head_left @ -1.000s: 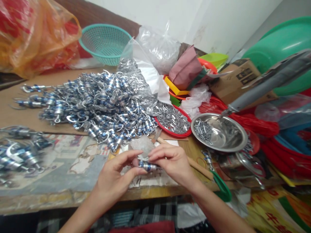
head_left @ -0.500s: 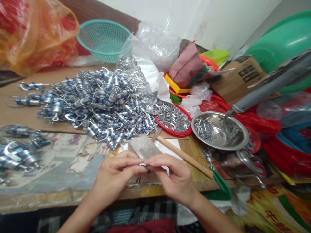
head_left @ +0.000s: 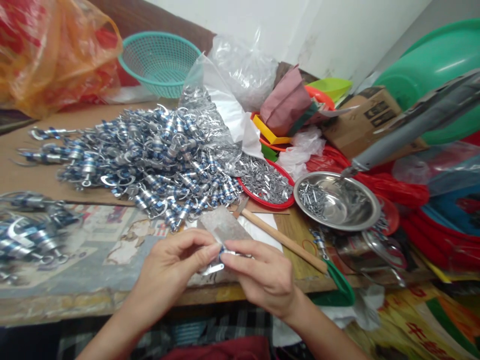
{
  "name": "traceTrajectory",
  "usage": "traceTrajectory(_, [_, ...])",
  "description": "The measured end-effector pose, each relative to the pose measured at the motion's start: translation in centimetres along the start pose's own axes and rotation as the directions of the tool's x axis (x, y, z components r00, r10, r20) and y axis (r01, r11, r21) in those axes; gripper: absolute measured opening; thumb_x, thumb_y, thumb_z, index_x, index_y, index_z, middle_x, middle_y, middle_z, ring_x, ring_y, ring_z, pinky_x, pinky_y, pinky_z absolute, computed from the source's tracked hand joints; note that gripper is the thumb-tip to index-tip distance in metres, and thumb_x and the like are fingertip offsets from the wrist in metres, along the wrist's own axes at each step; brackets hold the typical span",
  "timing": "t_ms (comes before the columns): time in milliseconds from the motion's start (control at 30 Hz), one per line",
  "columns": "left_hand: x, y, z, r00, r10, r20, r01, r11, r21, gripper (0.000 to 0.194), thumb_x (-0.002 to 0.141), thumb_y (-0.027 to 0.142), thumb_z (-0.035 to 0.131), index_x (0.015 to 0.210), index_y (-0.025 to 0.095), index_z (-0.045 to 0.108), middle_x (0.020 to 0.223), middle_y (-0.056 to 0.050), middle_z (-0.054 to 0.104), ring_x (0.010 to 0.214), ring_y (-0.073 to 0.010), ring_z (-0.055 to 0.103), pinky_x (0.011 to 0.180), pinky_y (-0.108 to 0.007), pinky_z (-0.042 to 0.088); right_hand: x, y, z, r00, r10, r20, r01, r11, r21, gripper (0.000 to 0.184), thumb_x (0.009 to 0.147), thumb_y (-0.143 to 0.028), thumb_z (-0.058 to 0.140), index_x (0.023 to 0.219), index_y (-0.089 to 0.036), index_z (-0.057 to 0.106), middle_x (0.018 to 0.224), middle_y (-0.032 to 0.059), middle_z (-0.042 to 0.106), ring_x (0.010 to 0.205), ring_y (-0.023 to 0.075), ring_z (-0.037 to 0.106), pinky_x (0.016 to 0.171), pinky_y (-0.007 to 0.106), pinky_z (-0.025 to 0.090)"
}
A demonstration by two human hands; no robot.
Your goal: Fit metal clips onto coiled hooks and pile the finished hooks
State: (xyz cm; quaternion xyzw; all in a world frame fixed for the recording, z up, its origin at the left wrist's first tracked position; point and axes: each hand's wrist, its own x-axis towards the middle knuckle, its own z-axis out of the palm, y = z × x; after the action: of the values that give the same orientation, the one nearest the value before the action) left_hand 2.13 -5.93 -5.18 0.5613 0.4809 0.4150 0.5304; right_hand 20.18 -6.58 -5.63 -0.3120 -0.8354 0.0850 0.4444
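Note:
Close together at the table's near edge, my left hand (head_left: 168, 265) and my right hand (head_left: 260, 272) both pinch a small silver-and-blue metal fitting (head_left: 214, 270). Its flat shiny end with a small hole shows below my left fingertips; the rest is mostly covered by fingers. Just beyond my fingers lies a grey metal block (head_left: 225, 225). A hammer (head_left: 285, 241) with a wooden handle rests slantwise to the right of the block. Farther back, a large heap of silver-and-blue metal fittings (head_left: 146, 155) with hooks and rings covers the cardboard.
A red dish (head_left: 290, 200) holds small metal strips. Beside it, a steel bowl (head_left: 360, 220) holds thin metal pieces, under a grey metal arm (head_left: 405, 130). More fittings (head_left: 33, 240) lie at left. A teal basket (head_left: 161, 65) and plastic bags (head_left: 56, 60) stand behind.
My fingers have shifted their grip, and the fitting has turned so its flat end and a blue part now show. My left hand is slightly lower and farther left.

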Motion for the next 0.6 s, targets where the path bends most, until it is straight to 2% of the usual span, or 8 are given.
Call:
traceTrajectory(100, [-0.4, -0.1, 0.4, 0.983, -0.18, 0.021, 0.181, 0.968, -0.174, 0.018, 0.067, 0.031, 0.068, 0.082, 0.021, 0.071, 0.076, 0.0, 0.072, 0.077, -0.0175, 0.064, 0.07, -0.024, 0.049, 0.2, -0.4, 0.5, 0.989, 0.134, -0.06, -0.125, 0.984, 0.126, 0.02, 0.075, -0.008, 0.062, 0.09, -0.017, 0.072, 0.086, 0.0099, 0.071, 0.073, 0.0154, 0.068, 0.065, 0.023, 0.056])
traceTrajectory(167, [-0.6, -0.2, 0.8, 0.968, -0.251, 0.011, 0.244, 0.93, -0.275, 0.039, 0.059, 0.028, 0.074, 0.097, 0.02, 0.067, 0.083, -0.001, 0.073, 0.083, -0.0196, 0.065, 0.073, -0.026, 0.051, 0.3, -0.7, 0.5, 0.977, 0.206, -0.053, -0.193, 0.963, 0.187, 0.019, 0.075, -0.011, 0.064, 0.09, -0.018, 0.072, 0.083, 0.0085, 0.071, 0.071, 0.0152, 0.068, 0.064, 0.023, 0.056])
traceTrajectory(267, [-0.7, -0.4, 1.1, 0.957, -0.291, -0.001, 0.275, 0.906, -0.321, 0.061, 0.055, 0.025, 0.077, 0.112, 0.017, 0.058, 0.087, -0.002, 0.072, 0.086, -0.0208, 0.065, 0.075, -0.027, 0.052, 0.7, 0.0, -0.3, 0.95, 0.292, 0.113, -0.31, 0.925, 0.218, 0.013, 0.076, -0.017, 0.065, 0.086, -0.019, 0.073, 0.079, 0.0052, 0.072, 0.069, 0.0143, 0.067, 0.062, 0.022, 0.055])
traceTrajectory(367, [-0.5, -0.5, 0.9, 0.953, -0.298, 0.052, 0.299, 0.899, -0.319, 0.064, 0.059, 0.028, 0.076, 0.118, 0.018, 0.053, 0.091, -0.003, 0.07, 0.09, -0.0207, 0.063, 0.079, -0.028, 0.05, 1.8, 3.2, -2.0, 0.884, 0.439, 0.16, -0.426, 0.898, -0.108, 0.015, 0.082, -0.023, 0.059, 0.086, -0.02, 0.072, 0.088, 0.003, 0.072, 0.082, 0.0142, 0.066, 0.074, 0.024, 0.053])
traceTrajectory(400, [-0.3, -0.6, 0.8, 0.951, -0.296, 0.083, 0.307, 0.898, -0.316, 0.064, 0.06, 0.028, 0.076, 0.119, 0.019, 0.051, 0.092, -0.003, 0.069, 0.092, -0.0208, 0.062, 0.08, -0.028, 0.049, 2.3, 4.8, -2.6, 0.857, 0.506, 0.096, -0.461, 0.836, -0.298, 0.019, 0.085, -0.023, 0.054, 0.09, -0.02, 0.071, 0.094, 0.0038, 0.071, 0.088, 0.0148, 0.065, 0.08, 0.025, 0.051])
traceTrajectory(433, [-0.2, -0.6, 0.7, 0.949, -0.295, 0.115, 0.316, 0.896, -0.311, 0.065, 0.061, 0.028, 0.075, 0.12, 0.019, 0.05, 0.092, -0.004, 0.068, 0.093, -0.021, 0.062, 0.081, -0.028, 0.048, 2.8, 6.6, -3.1, 0.808, 0.588, 0.033, -0.484, 0.695, -0.531, 0.024, 0.088, -0.022, 0.047, 0.097, -0.021, 0.069, 0.101, 0.0036, 0.069, 0.093, 0.0142, 0.064, 0.083, 0.025, 0.05])
traceTrajectory(533, [0.3, -0.8, 0.4, 0.934, -0.301, 0.194, 0.347, 0.893, -0.285, 0.066, 0.063, 0.028, 0.074, 0.122, 0.022, 0.046, 0.089, -0.004, 0.067, 0.089, -0.0221, 0.063, 0.077, -0.031, 0.048, 4.1, 11.6, -4.2, 0.714, 0.7, -0.011, -0.505, 0.503, -0.701, 0.023, 0.083, -0.018, 0.051, 0.095, -0.015, 0.07, 0.096, 0.0135, 0.07, 0.093, 0.0258, 0.064, 0.083, 0.038, 0.048])
traceTrajectory(600, [0.5, -1.0, 0.3, 0.926, -0.306, 0.222, 0.361, 0.888, -0.283, 0.069, 0.063, 0.028, 0.074, 0.124, 0.022, 0.043, 0.084, -0.003, 0.066, 0.083, -0.0215, 0.064, 0.073, -0.031, 0.048, 4.7, 13.8, -4.2, 0.666, 0.746, 0.009, -0.488, 0.445, -0.751, 0.02, 0.076, -0.013, 0.056, 0.088, -0.013, 0.072, 0.087, 0.0178, 0.07, 0.09, 0.0323, 0.064, 0.079, 0.043, 0.048])
